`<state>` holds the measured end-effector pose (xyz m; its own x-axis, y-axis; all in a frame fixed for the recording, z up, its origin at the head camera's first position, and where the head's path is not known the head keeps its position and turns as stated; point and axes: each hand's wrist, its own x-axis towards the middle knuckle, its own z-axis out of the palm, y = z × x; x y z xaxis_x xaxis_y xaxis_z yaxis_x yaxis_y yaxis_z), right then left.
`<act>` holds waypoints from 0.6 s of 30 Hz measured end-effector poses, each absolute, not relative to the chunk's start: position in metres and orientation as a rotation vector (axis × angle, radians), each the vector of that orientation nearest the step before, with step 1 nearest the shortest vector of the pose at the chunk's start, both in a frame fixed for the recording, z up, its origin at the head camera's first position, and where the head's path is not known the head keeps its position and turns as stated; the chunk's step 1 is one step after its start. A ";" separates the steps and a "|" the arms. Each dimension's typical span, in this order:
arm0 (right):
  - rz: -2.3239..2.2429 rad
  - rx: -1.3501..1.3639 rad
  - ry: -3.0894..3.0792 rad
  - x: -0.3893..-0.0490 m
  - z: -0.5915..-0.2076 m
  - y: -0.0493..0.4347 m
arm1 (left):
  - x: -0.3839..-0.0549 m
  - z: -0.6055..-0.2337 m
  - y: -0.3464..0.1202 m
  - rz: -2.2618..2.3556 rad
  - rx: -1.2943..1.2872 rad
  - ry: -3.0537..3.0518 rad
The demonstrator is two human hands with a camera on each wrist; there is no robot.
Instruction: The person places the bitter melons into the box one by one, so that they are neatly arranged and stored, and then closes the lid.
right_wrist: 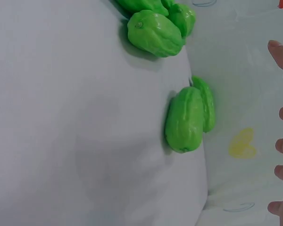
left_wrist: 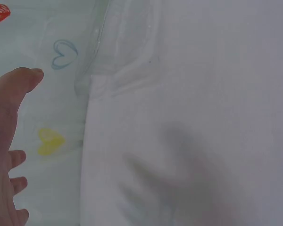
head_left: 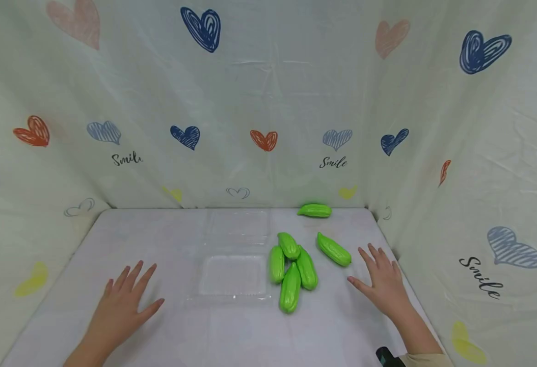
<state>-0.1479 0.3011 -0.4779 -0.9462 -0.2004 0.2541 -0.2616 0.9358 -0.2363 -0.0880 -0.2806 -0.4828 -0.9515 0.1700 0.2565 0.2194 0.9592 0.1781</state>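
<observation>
My left hand [head_left: 121, 311] hovers over the table's left side, fingers spread and holding nothing. To its right lies a clear plastic box [head_left: 234, 275], its hinged lid [head_left: 237, 225] folded back toward the wall. Several glossy green, ridged gourd-like vegetables [head_left: 290, 288] lie bunched just right of the box. Two more stand apart: one slanting gourd [head_left: 334, 250] nearest my right hand [head_left: 383, 285], and another gourd [head_left: 315, 210] at the back edge. The right hand is also spread, touching nothing. In the right wrist view, the lone gourd [right_wrist: 185, 120] partly hides the one behind it.
A white cloth covers the table [head_left: 181, 331]. Pale curtains [head_left: 268, 92] printed with hearts and "Smile" rise at the back and both sides. A dark device [head_left: 387, 357] sits by the right wrist, near a beige sleeve [head_left: 426, 360].
</observation>
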 end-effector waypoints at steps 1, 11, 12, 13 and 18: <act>0.401 0.354 -2.853 -0.148 -0.478 0.299 | -0.088 -0.483 -0.279 -0.314 -0.289 -2.876; 0.542 0.364 -2.857 -0.151 -0.482 0.284 | -0.091 -0.486 -0.262 -0.482 -0.307 -2.875; 0.562 0.359 -2.862 -0.151 -0.483 0.283 | -0.091 -0.486 -0.261 -0.498 -0.311 -2.872; 0.585 0.355 -2.867 -0.151 -0.483 0.281 | -0.092 -0.487 -0.259 -0.509 -0.311 -2.876; 0.711 0.357 -2.869 -0.151 -0.486 0.271 | -0.093 -0.491 -0.252 -0.565 -0.300 -2.881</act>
<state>-0.1506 0.2712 -0.4862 -0.9581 -0.1903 0.2142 -0.2683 0.8581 -0.4378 -0.0927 -0.2520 -0.4905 -0.9614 0.1605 0.2233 0.2330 0.9067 0.3515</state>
